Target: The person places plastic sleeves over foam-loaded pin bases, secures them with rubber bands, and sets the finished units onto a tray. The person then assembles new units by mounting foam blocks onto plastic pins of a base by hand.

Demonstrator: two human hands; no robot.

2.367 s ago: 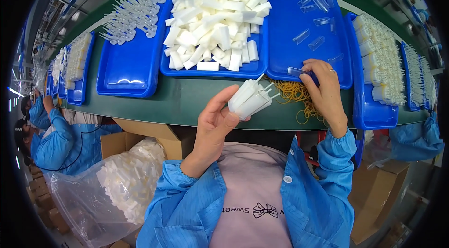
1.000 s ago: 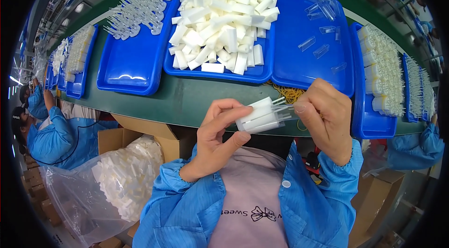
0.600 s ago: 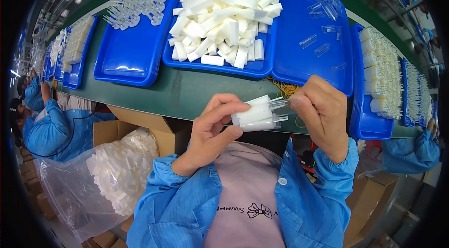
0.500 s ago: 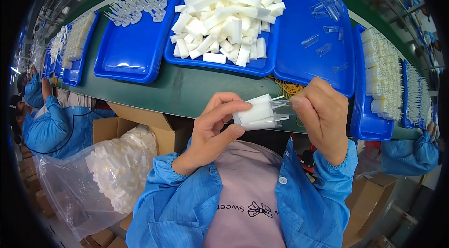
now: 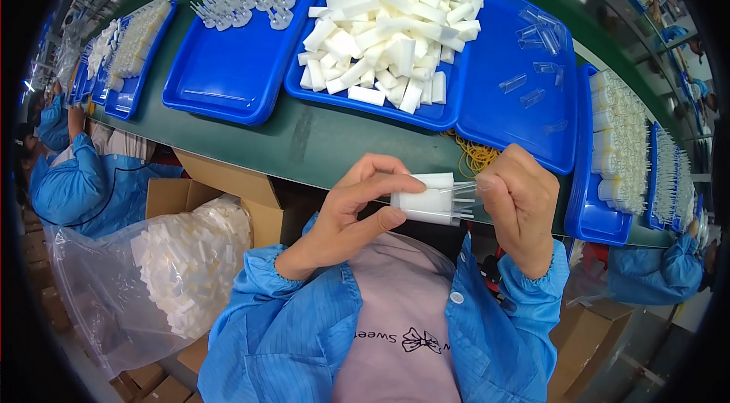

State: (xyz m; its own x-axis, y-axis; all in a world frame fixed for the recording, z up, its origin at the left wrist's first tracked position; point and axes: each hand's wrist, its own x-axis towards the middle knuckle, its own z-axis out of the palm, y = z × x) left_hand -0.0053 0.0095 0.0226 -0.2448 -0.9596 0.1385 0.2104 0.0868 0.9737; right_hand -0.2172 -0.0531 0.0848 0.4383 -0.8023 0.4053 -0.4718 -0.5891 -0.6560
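Fingers of the left hand [image 5: 346,213] pinch a bundle of white sticks [image 5: 427,200] level at the chest, so the right hand [image 5: 521,205], just beside, can pinch their thin clear tips [image 5: 465,188].

Counts at the bench

2 hands: left hand [image 5: 353,213], right hand [image 5: 521,209]; 1 white bundle [image 5: 427,200]; 1 clear bag [image 5: 163,270]; 1 open carton [image 5: 220,194].
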